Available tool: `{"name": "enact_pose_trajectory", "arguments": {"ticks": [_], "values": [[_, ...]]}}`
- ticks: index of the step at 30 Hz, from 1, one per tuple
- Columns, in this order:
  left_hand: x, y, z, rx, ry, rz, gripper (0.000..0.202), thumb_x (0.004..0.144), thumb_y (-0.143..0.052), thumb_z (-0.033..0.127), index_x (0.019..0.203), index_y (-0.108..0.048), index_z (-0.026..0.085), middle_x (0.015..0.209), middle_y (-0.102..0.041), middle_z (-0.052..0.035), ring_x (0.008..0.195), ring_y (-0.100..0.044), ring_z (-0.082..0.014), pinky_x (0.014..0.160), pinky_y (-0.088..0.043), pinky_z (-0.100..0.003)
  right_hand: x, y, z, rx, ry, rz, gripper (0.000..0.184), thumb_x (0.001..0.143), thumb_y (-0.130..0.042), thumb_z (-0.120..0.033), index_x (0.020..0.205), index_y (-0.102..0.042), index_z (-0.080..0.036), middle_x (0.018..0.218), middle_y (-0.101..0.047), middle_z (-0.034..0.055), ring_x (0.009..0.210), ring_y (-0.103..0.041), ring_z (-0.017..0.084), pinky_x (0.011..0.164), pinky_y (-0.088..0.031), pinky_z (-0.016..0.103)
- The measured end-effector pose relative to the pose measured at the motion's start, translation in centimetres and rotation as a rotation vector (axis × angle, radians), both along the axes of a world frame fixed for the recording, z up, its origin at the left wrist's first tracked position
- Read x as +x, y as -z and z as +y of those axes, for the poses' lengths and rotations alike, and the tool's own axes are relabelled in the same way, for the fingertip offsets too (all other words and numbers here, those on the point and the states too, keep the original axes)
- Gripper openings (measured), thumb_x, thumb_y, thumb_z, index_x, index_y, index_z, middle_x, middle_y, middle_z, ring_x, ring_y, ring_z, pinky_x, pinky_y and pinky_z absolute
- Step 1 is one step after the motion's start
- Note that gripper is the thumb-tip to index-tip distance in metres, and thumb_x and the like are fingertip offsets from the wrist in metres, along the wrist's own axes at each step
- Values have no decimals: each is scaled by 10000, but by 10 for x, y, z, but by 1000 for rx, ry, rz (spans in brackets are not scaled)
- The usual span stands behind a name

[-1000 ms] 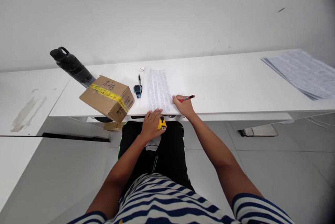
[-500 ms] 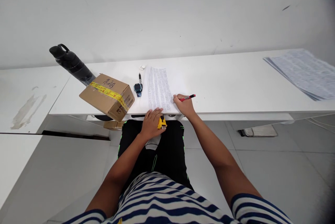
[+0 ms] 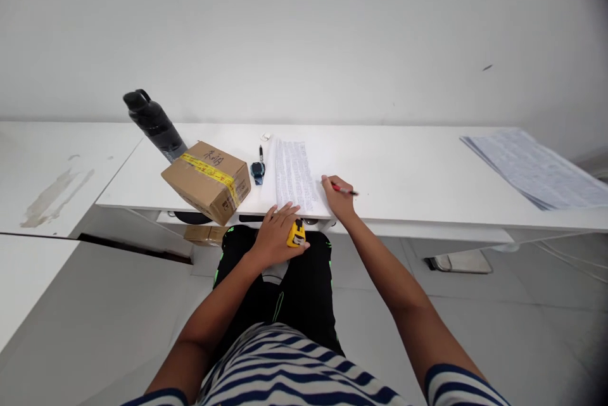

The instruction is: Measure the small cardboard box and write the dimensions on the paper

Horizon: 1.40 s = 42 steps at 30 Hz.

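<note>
left hand (image 3: 275, 238): gripping yellow tape measure (image 3: 296, 235), fingers on sheet's near edge
right hand (image 3: 338, 198): gripping red pen (image 3: 344, 190) beside printed sheet (image 3: 295, 176)
surface (image 3: 403, 165): cardboard box (image 3: 208, 180), black bottle (image 3: 154, 125)

Navy-white striped short-sleeved shirt (image 3: 294, 361), black trousers (image 3: 294, 285).

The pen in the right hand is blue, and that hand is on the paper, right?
Not quite. In the head view the pen in the right hand is red, not blue. The hand does rest at the edge of the paper.
</note>
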State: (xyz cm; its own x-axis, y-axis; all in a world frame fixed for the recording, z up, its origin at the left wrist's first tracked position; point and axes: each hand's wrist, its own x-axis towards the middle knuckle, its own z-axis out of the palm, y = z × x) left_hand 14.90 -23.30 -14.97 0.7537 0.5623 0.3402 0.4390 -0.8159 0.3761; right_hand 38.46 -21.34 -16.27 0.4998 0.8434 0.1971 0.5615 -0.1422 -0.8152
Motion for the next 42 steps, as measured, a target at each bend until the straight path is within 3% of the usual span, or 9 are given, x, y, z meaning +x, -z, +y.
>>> {"name": "enact_pose_trajectory", "arguments": {"ticks": [4,7,13,17,20,27,33,38,42], "values": [[-25,-38,-18,-28,64,-240,664,785,-681,576,1319,-491,229,1430,-569,-133,1417,-444,-297,1201,-288,-502,-9,-12,14,-86,-55,-142,411,879,-504,-284,1247,-635,-155,1275,-592,184,1012,-620,290,833,-479,400],[-51,-58,-25,21,111,-475,790,740,-709,646,1371,-454,245,1443,-547,-151,1421,-431,-333,1193,-284,-539,-32,-35,10,-87,-178,0,438,910,-510,-347,1287,-619,-151,1288,-619,190,1016,-645,286,944,-474,454],[-92,-81,-7,-127,37,-810,800,779,-489,806,1397,-466,299,1531,-437,-120,1496,-277,-350,1233,-185,-579,-140,-77,-48,136,-1094,816,938,755,-598,-788,1522,-349,-310,1406,-575,133,1174,-629,283,986,-497,476],[-118,-96,1,-362,-127,-703,877,720,-680,715,1428,-434,260,1505,-442,-156,1444,-358,-341,1205,-266,-517,-201,-76,-57,348,-722,866,683,774,-774,-511,1374,-512,-314,1292,-642,81,1124,-645,232,945,-539,380],[-144,-108,-7,-629,-308,-607,645,799,-639,656,1243,-553,196,1239,-628,-144,1160,-601,-285,1000,-467,-425,-214,-72,-51,494,-516,632,603,784,-792,-388,1328,-553,-291,1284,-633,84,1117,-645,234,947,-549,383],[-187,-132,-7,-650,-339,-369,413,898,-512,591,783,-533,195,685,-527,27,632,-459,-120,601,-365,-247,-206,-93,-58,881,-653,-289,769,824,-731,-130,1486,-407,-350,1177,-637,95,1058,-650,219,854,-580,365],[-202,-147,74,-795,-204,-346,379,847,-577,572,784,-541,200,694,-543,15,632,-492,-132,615,-391,-252,-172,-81,-64,844,-294,-414,838,819,-752,-214,1525,-311,-308,1104,-656,96,933,-669,225,726,-581,367],[-200,-151,167,-492,-573,-204,310,865,-511,452,679,-505,204,681,-554,-11,655,-529,-167,622,-403,-282,-150,-61,-71,760,-73,-435,904,825,-754,-321,1553,-224,-252,1050,-678,94,805,-665,207,613,-533,324],[-189,-141,200,-438,-649,-46,310,824,-562,451,651,-552,194,742,-641,-57,693,-572,-206,635,-394,-307,-150,-66,-67,714,-94,-548,706,854,-725,-299,1475,-393,-262,1115,-690,121,927,-684,248,719,-566,380]]}}
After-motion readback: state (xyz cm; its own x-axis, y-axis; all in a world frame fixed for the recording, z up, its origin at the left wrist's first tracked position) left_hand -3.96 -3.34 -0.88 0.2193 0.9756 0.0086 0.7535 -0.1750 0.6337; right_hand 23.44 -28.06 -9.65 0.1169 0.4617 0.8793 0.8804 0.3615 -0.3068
